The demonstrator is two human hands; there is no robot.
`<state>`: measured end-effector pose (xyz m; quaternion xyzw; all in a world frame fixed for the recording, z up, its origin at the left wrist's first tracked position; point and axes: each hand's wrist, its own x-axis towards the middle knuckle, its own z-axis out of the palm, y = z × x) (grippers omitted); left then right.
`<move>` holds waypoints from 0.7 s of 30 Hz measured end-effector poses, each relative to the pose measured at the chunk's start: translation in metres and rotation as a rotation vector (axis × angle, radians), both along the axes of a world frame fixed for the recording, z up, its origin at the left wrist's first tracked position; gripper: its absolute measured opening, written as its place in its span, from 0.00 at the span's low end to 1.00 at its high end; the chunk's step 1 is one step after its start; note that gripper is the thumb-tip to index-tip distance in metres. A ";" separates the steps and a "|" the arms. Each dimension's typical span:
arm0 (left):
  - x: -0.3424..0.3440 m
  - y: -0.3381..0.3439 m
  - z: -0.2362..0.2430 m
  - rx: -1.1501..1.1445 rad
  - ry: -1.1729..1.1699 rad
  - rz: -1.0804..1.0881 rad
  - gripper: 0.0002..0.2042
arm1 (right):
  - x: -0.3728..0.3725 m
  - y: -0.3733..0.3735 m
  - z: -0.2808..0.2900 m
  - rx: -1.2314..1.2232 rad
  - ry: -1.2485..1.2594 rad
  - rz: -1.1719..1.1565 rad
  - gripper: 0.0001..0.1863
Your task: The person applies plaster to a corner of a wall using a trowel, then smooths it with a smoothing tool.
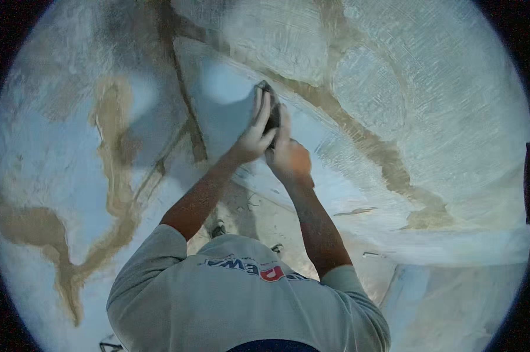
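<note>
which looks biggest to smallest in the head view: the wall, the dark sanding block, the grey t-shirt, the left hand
1. wall, fills most of the view
2. grey t-shirt, though it is close to the camera
3. left hand
4. dark sanding block, mostly hidden under both hands, so its true size is unsure

Dark tool (272,115) mostly hidden by fingers (264,111).
</note>
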<state>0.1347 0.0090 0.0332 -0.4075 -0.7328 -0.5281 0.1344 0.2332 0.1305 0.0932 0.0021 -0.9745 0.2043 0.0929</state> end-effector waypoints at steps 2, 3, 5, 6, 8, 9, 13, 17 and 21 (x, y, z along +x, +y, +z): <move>0.023 0.029 -0.001 -0.039 -0.016 0.008 0.44 | 0.027 0.024 0.010 0.043 -0.066 -0.054 0.44; 0.032 0.040 -0.002 0.027 -0.028 -0.047 0.45 | 0.034 0.032 0.015 0.047 -0.068 -0.041 0.44; 0.048 0.057 0.001 0.053 -0.030 -0.049 0.45 | 0.047 0.047 0.021 0.069 -0.149 -0.098 0.47; 0.053 0.059 0.003 0.054 -0.035 -0.052 0.45 | 0.048 0.054 0.017 0.072 -0.072 -0.062 0.48; 0.054 0.063 0.002 0.117 -0.127 -0.051 0.44 | 0.047 0.055 0.020 0.094 -0.090 -0.059 0.50; 0.053 0.062 0.000 0.081 -0.153 -0.038 0.44 | 0.046 0.054 0.021 0.114 -0.106 -0.051 0.52; 0.041 0.053 0.000 0.051 -0.170 -0.052 0.44 | 0.033 0.052 0.010 0.158 -0.068 -0.018 0.54; 0.022 0.033 0.000 0.039 -0.127 -0.039 0.45 | 0.017 0.036 -0.001 0.192 -0.005 -0.009 0.54; 0.002 0.012 -0.005 0.085 -0.083 -0.078 0.46 | -0.002 0.022 -0.031 0.095 0.097 0.077 0.31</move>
